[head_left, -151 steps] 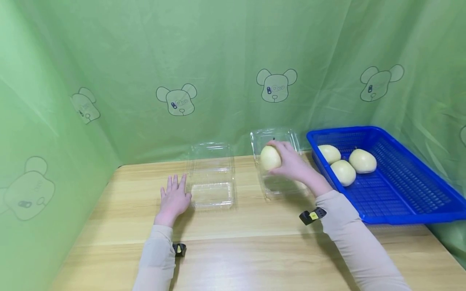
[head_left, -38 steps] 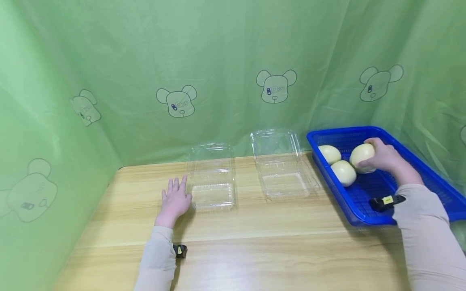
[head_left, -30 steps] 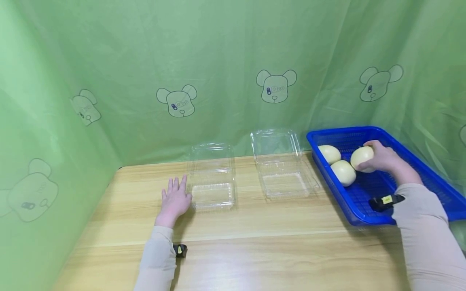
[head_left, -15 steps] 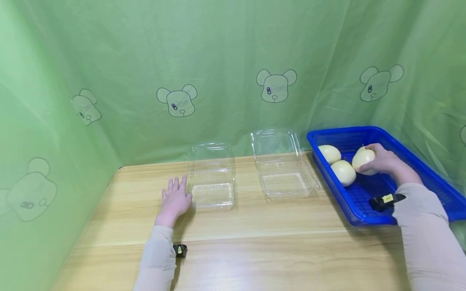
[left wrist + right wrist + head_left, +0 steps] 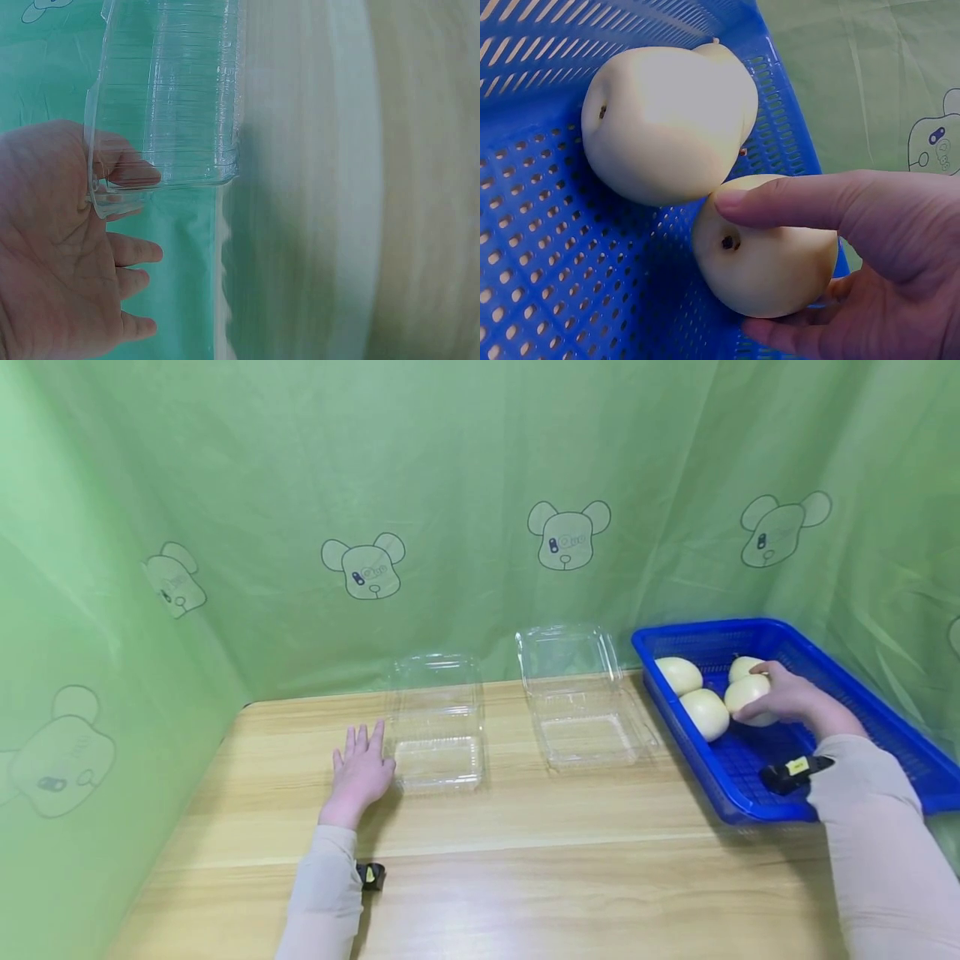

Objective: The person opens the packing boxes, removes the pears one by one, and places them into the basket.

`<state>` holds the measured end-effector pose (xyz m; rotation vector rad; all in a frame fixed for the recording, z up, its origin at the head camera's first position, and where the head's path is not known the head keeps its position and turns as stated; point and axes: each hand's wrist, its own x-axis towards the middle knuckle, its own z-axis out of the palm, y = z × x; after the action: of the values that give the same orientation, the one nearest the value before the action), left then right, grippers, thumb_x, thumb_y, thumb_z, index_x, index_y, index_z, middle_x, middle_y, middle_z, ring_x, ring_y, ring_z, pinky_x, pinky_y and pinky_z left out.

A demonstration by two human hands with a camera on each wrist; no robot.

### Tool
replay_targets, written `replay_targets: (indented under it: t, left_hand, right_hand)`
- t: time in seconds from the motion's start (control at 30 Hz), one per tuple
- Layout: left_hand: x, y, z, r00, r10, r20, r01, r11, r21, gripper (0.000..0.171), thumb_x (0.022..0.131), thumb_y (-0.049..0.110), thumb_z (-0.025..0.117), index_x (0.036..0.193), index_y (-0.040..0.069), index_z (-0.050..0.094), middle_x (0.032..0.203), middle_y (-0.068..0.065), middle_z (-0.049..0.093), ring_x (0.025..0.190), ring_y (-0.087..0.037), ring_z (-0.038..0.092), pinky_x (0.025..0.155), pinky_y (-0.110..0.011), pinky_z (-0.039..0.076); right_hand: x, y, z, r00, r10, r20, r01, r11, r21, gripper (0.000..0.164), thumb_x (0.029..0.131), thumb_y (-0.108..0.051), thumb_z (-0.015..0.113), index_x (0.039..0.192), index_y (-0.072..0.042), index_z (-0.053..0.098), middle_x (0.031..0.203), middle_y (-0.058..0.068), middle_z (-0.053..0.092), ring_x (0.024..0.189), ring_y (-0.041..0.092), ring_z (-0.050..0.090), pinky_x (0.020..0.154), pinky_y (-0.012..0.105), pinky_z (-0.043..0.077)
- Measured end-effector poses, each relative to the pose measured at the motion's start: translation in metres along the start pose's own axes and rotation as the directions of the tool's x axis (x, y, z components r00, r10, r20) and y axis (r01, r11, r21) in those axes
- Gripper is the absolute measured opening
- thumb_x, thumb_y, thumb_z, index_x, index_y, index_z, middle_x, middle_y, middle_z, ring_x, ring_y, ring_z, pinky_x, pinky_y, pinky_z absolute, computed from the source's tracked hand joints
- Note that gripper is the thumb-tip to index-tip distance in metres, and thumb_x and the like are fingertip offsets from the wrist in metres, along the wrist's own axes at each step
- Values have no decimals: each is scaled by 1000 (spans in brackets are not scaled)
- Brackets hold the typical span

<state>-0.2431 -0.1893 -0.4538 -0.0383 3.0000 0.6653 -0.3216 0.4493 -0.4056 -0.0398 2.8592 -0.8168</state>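
Note:
In the blue basket (image 5: 776,814) at the right, my right hand (image 5: 797,697) grips a pale yellow pear (image 5: 746,695), thumb on one side and fingers round the other. Another pear (image 5: 742,667) shows just behind it. Two more pears (image 5: 678,677) sit along the basket's left wall. In the right wrist view, the held pear (image 5: 769,270) sits close against a neighbouring pear (image 5: 660,124). My left hand (image 5: 362,774) lies beside the left clear plastic clamshell box (image 5: 438,762) with fingers spread, its thumb side at the box's edge.
A second clear clamshell box (image 5: 588,739) stands with its lid raised, between the left box and the basket. Both boxes are on the wooden table (image 5: 480,868), near its back edge. A green curtain (image 5: 465,485) hangs behind and at the sides.
Five seconds ago my right hand held a pear over the right clamshell; it has since gone into the basket. Lately the held pear shifts nearer me, uncovering one behind it. The left hand stays put.

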Motion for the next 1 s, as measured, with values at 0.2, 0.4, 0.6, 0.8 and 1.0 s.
replay_targets:
  t: [0.2, 0.4, 0.6, 0.8, 1.0]
  left_hand:
    - [1, 0, -1, 1000, -7, 6, 7, 1000, 7, 68, 99, 28, 41, 158, 14, 9, 163, -22, 4, 151, -41, -4, 119, -67, -1]
    - [1, 0, -1, 1000, -8, 7, 8, 1000, 6, 68, 99, 28, 41, 158, 14, 9, 163, -22, 4, 151, -41, -4, 119, -67, -1]
    - [1, -1, 0, 1000, -8, 4, 8, 1000, 7, 68, 99, 28, 41, 158, 14, 9, 163, -22, 4, 151, -41, -4, 119, -67, 0]
    - [1, -1, 0, 1000, -11, 6, 11, 1000, 2, 68, 99, 28, 41, 158, 14, 10, 163, -22, 5, 151, -41, -4, 119, -67, 0]
    - [0, 0, 0, 1000, -9, 5, 9, 1000, 1, 68, 99, 28, 41, 158, 14, 10, 163, -22, 5, 151, -41, -4, 119, -67, 0]
  right_hand:
    - [1, 0, 4, 998, 5, 55, -8, 999, 40, 96, 74, -18, 80, 135, 17, 14, 116, 40, 36, 93, 43, 53, 63, 30, 47]
    - [3, 2, 5, 998, -7, 60, 4, 998, 59, 98, 71, -16, 82, 133, 19, 14, 112, 40, 37, 89, 40, 55, 65, 29, 49]
    - [4, 4, 7, 996, -9, 87, -1, 994, 110, 100, 67, -22, 84, 129, 16, 16, 107, 38, 36, 80, 31, 56, 63, 29, 49]
    - [-5, -3, 5, 985, 55, 162, -64, 997, 51, 95, 75, -23, 78, 131, 15, 12, 111, 37, 38, 88, 34, 58, 65, 36, 51]
    - [-10, -7, 4, 979, 81, 186, -87, 996, 23, 91, 78, -21, 75, 131, 16, 11, 114, 38, 35, 91, 37, 57, 68, 40, 53]
